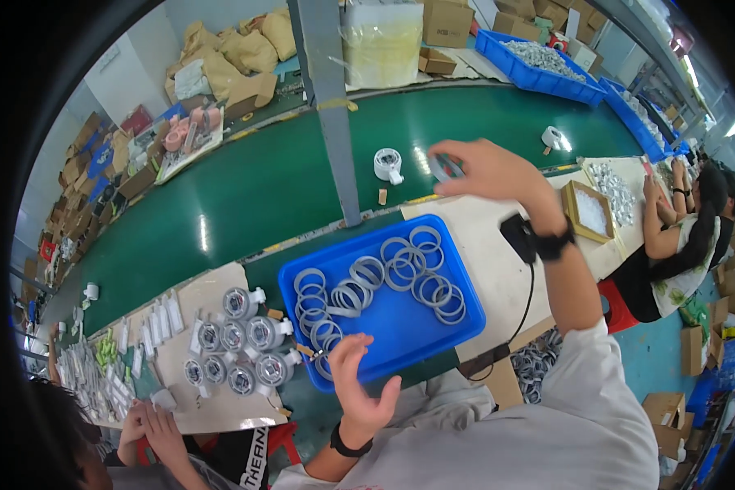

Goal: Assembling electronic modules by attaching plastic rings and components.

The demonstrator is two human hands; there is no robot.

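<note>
My right hand [494,175] is raised over the far edge of the bench, its fingers pinched on a grey ring [446,168]. My left hand [359,392] hovers at the near edge of a blue tray [465,347], its fingers apart and nothing in them. Overlapping grey rings [347,298] lie in the tray, at its left, middle and right. To the left of my right hand, a round white housing [388,165] with a side spout rests on the green conveyor belt [245,184]. A small tan block [382,196] lies close to it.
Several round white housings [241,335] stand on the bench left of the tray, near a co-worker's hands [151,429]. A grey post [327,106] rises behind the tray. A black cable [527,302] runs down the bench at right. Another housing [552,137] sits farther along the belt.
</note>
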